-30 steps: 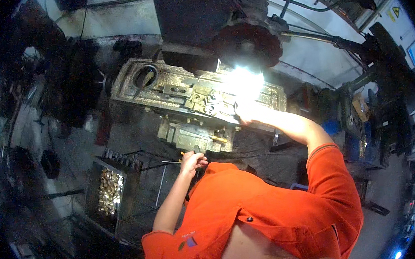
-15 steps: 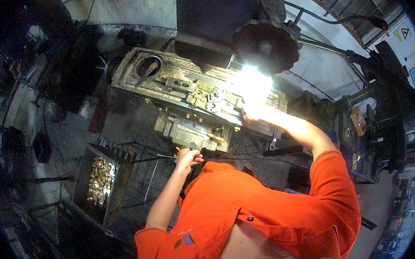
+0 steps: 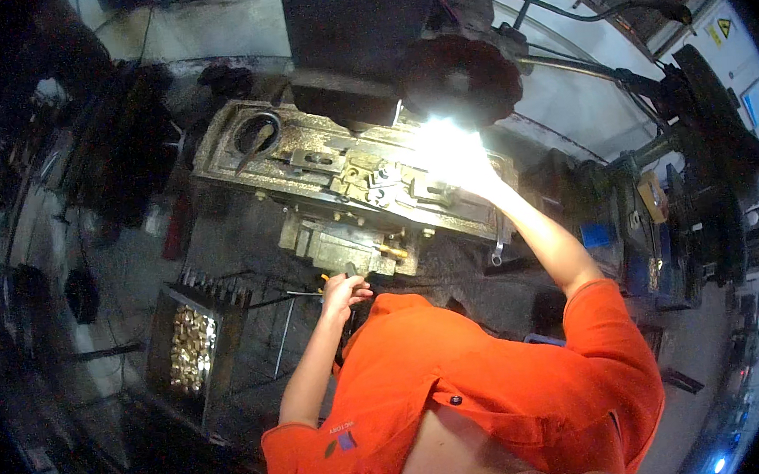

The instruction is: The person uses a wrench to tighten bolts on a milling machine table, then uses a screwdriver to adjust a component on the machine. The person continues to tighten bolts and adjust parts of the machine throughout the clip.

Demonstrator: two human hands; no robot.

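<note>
metal tbl [image 3: 217,156] | r hand [image 3: 471,176] over | l hand [image 3: 346,293] poss. on dk handle [image 3: 352,268]

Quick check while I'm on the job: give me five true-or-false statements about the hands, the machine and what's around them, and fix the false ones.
1. A round opening sits toward the left end of the machine table. True.

2. The right hand shows clearly. False: bright glare washes out the right hand, so what it touches cannot be told.

3. The left hand is lower in the picture than the other. True.

4. The box of shiny metal pieces is on the person's right. False: the box with the metal pieces is on the left.

5. The person's shirt is orange. True.
</note>
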